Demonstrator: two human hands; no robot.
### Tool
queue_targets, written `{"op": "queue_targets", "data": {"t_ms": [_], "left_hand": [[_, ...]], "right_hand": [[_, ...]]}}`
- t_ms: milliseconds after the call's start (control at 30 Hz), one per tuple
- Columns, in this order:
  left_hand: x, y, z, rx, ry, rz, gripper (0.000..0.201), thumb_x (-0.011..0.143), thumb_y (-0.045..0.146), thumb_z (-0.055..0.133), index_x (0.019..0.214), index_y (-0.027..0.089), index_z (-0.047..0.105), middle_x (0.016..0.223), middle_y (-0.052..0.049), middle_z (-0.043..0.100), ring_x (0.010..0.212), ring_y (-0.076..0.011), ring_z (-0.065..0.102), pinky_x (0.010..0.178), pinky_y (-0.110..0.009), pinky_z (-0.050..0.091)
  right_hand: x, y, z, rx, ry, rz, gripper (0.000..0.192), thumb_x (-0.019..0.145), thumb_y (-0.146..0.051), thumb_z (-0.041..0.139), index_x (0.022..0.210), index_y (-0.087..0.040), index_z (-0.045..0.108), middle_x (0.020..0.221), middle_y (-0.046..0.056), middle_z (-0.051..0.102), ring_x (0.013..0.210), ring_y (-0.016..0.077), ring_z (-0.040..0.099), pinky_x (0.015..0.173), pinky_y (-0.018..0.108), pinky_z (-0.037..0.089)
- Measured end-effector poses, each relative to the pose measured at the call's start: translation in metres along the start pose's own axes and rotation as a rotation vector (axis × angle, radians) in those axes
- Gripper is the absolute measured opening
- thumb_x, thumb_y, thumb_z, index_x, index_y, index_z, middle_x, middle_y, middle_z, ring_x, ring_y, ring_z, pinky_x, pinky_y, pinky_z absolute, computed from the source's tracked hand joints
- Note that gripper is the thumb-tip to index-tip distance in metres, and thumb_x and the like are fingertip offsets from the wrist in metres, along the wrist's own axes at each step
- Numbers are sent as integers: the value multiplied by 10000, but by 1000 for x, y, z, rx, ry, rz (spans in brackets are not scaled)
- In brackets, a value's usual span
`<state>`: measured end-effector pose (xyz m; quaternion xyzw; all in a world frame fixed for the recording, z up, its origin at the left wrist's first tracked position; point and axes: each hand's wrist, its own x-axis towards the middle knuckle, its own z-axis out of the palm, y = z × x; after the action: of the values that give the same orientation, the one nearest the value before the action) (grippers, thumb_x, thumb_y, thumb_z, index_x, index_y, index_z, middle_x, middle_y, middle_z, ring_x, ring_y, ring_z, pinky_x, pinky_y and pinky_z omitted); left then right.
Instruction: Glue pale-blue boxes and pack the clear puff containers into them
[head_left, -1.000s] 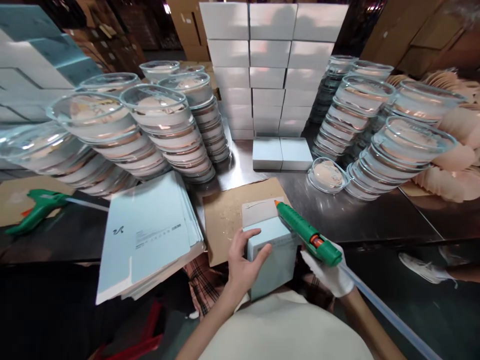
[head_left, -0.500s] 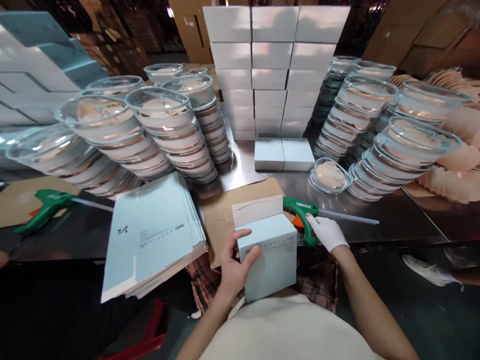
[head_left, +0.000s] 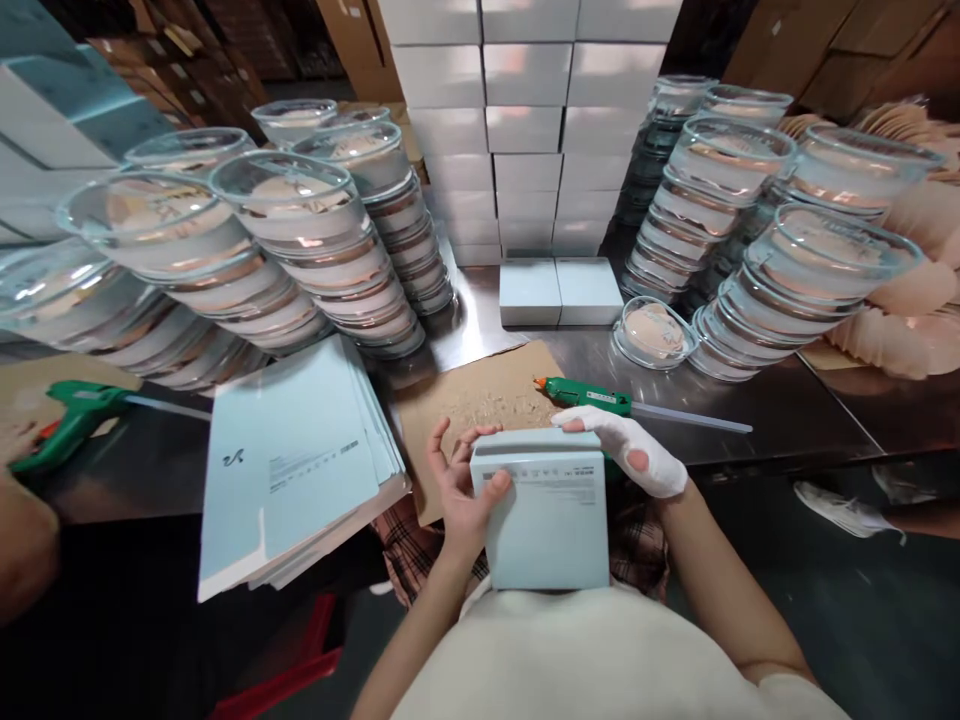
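Note:
A light-blue cardboard box (head_left: 551, 530) stands against my body at the table's front edge, with small print on the side facing me. My bare left hand (head_left: 469, 495) grips its left side, thumb on the near face and fingers behind the top. My right hand (head_left: 637, 455), in a white glove with bare fingertips, holds the top right corner, its fingers along the top edge. Just beyond lies a green glue gun (head_left: 589, 395) with a clear glue stick; the right hand and the box hide its handle. Under it spreads a brown cardboard sheet (head_left: 435, 405) marked with glue.
Flat light-blue box blanks (head_left: 292, 460) are piled to the left. Stacked glass dishes (head_left: 337, 260) flank a tall wall of white boxes (head_left: 525, 130). A single glass dish (head_left: 654, 335) sits at right. Another person's arm (head_left: 26, 540) and second glue gun (head_left: 71, 420) are far left.
My right hand has let go of the glue gun and moved left onto the box. The box's raised top flap has been folded down, and the box now faces me more squarely.

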<state>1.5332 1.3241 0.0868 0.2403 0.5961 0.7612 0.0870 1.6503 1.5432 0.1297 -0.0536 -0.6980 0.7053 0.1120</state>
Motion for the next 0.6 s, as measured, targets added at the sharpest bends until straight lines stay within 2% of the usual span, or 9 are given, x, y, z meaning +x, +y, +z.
{"op": "queue_targets", "data": {"t_ms": [67,133,200,233,367,500,600], "left_hand": [[5,0,-3,-10,-49,44,680,853,565,817,1405,326,501,1135,-67,710,1137,-270,723,963,-417,586],[9,2,-6,36,-106,112,409,863,534,816,1134,261,678,1114,-76,695,1131,-272,714,999,-441,574],[12,5,-8,81,-150,165,288,873,495,814,935,226,728,1103,-84,686,1136,-272,700,1025,-453,559],[12,7,-9,87,-163,177,257,880,470,813,917,227,740,1101,-83,687,1146,-272,694,1037,-459,552],[11,11,-11,55,-175,150,214,901,443,797,951,240,747,1065,-70,694,1148,-272,692,1074,-487,531],[6,10,-11,51,-158,92,288,892,512,787,924,230,736,1007,-68,676,1049,-253,690,1074,-505,530],[5,8,-14,55,-140,55,310,882,523,795,881,220,733,1003,-74,671,1042,-253,680,1060,-478,527]], "right_hand": [[-4,-8,-7,-141,-122,-100,799,699,-851,770,1171,-207,771,1395,147,696,1309,311,657,1099,467,524],[-2,-17,-8,-265,-182,-163,563,817,-647,819,1183,-222,758,1366,127,706,1268,269,678,1095,452,529],[4,-23,-5,-352,-234,-218,408,890,-508,788,1195,-237,773,1333,113,716,1234,249,691,1093,442,538],[7,-25,-2,-383,-262,-246,379,910,-488,765,1203,-248,786,1332,110,717,1244,251,687,1106,445,533],[13,-23,5,-460,-312,-346,365,988,-478,662,1273,-287,785,1365,103,706,1280,256,671,1137,446,516],[5,-10,3,-523,-338,-439,409,1046,-397,571,1421,-290,693,1424,117,663,1310,250,649,1135,442,510],[-6,4,2,-512,-264,-416,417,1035,-368,612,1445,-304,652,1488,123,612,1348,247,625,1129,433,511]]}}
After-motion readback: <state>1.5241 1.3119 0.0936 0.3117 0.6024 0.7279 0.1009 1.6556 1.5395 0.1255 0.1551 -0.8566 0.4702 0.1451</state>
